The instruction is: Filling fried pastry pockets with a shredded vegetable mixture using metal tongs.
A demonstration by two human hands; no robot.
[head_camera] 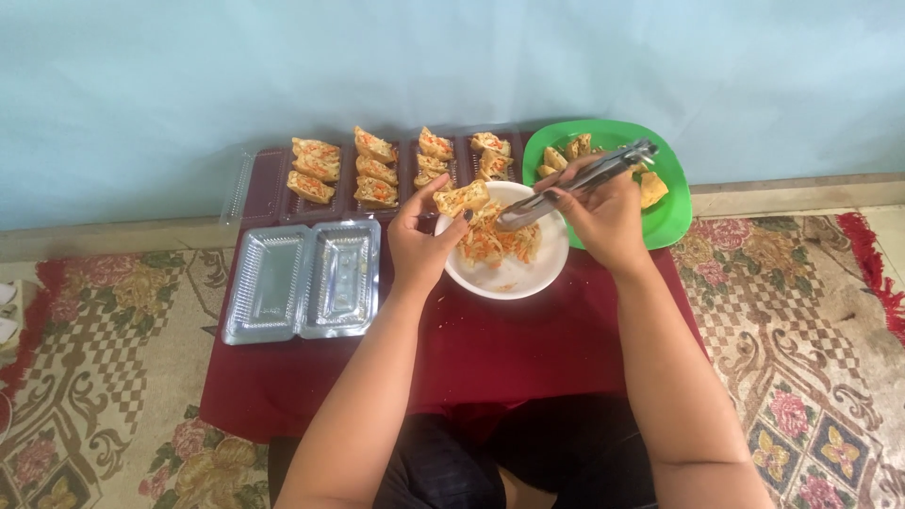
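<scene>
Left hand: Your left hand [418, 240] is closed around a piece of fried tofu [462, 198]. You hold it just over the near edge of the white bowl [545, 269].
Right hand: Your right hand [603, 217] is wrapped tight on a pair of metal tongs [575, 184]. The tips of the tongs point down into the bowl, close to the tofu piece.
Bowl: The white bowl sits in the middle of the low desk [490, 349], which has a dark red cloth on it. Inside is a pile of thin orange and pale veggie strips [500, 243].
Green plate: A green plate [674, 221] is behind your right hand, touching the bowl. It has more plain tofu pieces [652, 188] on it.
Filled boxes: At the back of the desk, a row of clear boxes [273, 184] holds stuffed tofu pieces [375, 170], lined up side by side.
Open box: One clear plastic box [302, 280] lies open to the left of the bowl, near your left arm.
Floor: A rug with flowers [801, 358] lies under the desk.
</scene>
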